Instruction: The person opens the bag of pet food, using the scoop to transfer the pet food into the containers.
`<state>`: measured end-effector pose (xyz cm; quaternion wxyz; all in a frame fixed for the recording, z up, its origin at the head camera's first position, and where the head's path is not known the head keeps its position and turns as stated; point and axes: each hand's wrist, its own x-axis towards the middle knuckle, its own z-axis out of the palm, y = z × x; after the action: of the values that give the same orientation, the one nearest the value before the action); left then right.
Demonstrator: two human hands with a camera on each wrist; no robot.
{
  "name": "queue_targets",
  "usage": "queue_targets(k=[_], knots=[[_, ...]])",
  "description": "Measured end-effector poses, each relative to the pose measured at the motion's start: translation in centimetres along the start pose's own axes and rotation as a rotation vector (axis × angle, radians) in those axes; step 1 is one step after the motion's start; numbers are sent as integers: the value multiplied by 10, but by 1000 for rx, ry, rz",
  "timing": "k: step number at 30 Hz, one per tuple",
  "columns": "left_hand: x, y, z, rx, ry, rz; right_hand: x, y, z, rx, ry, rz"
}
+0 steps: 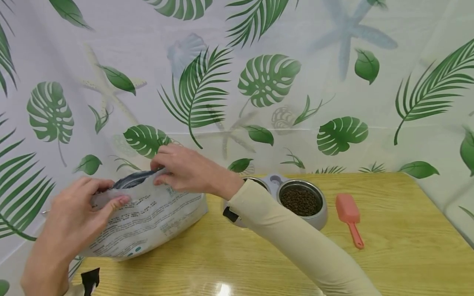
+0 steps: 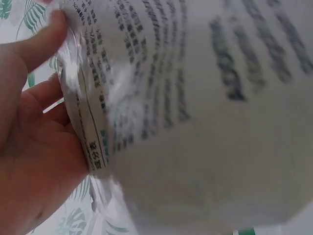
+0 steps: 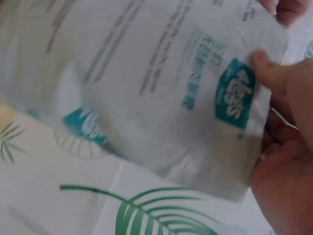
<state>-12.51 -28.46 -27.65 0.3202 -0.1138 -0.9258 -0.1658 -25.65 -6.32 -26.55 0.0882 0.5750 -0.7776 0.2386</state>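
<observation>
White plastic, printed with dark text: that is the soft pouch (image 1: 148,218) we hold at the left end of the yellow wooden table (image 1: 389,246). Our left hand (image 1: 79,209) pinches its top edge, our right hand (image 1: 185,168) pinches the opening beside it. A kibble-filled steel bowl (image 1: 301,201) and a pink plastic scoop (image 1: 349,218) sit to the right.

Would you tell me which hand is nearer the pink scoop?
Right. The right hand pinches the bag top, left of the scoop; the left hand is farther left.
</observation>
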Motion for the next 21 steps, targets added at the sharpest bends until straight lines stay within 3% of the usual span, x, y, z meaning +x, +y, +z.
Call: queue_targets(k=[2,5,14,21], knots=[[1,1,1,-15,-20,-12,3,-5,-1,23,-45,21],[3,4,4,-21,2,7,6,-8,0,65,-51,26],[5,9,8,-5,85,69,3,-2,10,3,104,-81],[5,18,10,-14,42,13,4,-9,10,-30,60,-71]])
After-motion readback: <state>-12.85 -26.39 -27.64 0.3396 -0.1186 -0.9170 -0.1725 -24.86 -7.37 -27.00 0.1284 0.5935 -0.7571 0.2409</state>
